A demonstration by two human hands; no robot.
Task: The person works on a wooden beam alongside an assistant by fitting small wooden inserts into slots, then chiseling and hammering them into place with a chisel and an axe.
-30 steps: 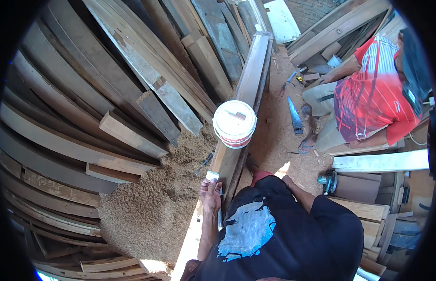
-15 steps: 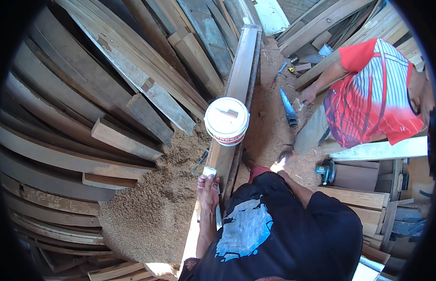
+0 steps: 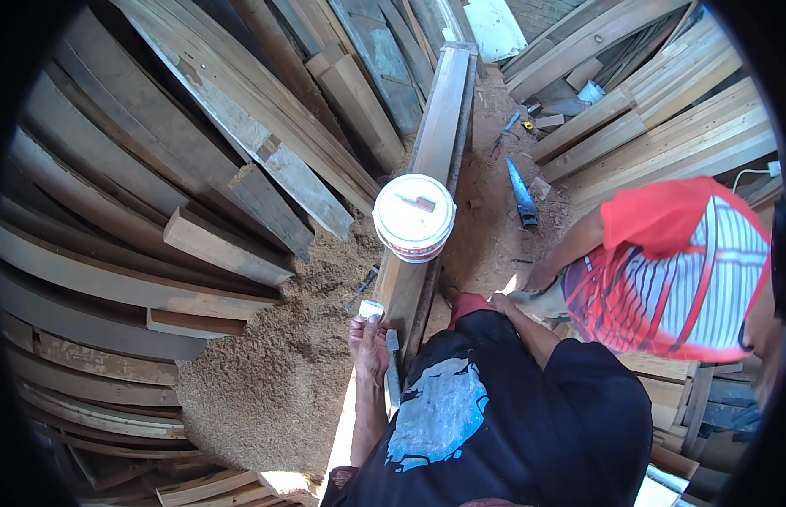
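Observation:
My left hand (image 3: 369, 348) is closed around a small white packet-like piece (image 3: 370, 310), pinched at the fingertips beside the wooden beam (image 3: 403, 296). Along the inside of my left wrist lies a flat grey strip (image 3: 393, 372), whose kind I cannot make out. My right hand (image 3: 500, 302) rests by my lower leg, its fingers too small and shaded to read. A white lidded bucket (image 3: 414, 218) stands upright on the beam ahead of me. On its lid lies a small brown piece (image 3: 424, 204).
Planks (image 3: 215, 291) fan out on the left above sawdust (image 3: 266, 384). A handsaw (image 3: 521, 193) lies on the floor to the right, with pliers-like tools (image 3: 507, 127) farther off. A person in a red striped shirt (image 3: 680, 262) bends close on my right. More boards (image 3: 663, 118) lie behind.
The other person has shifted nearer and lower, the hand leaving the saw's side; a green power tool is now hidden behind them. My left hand has moved slightly left with the white piece.

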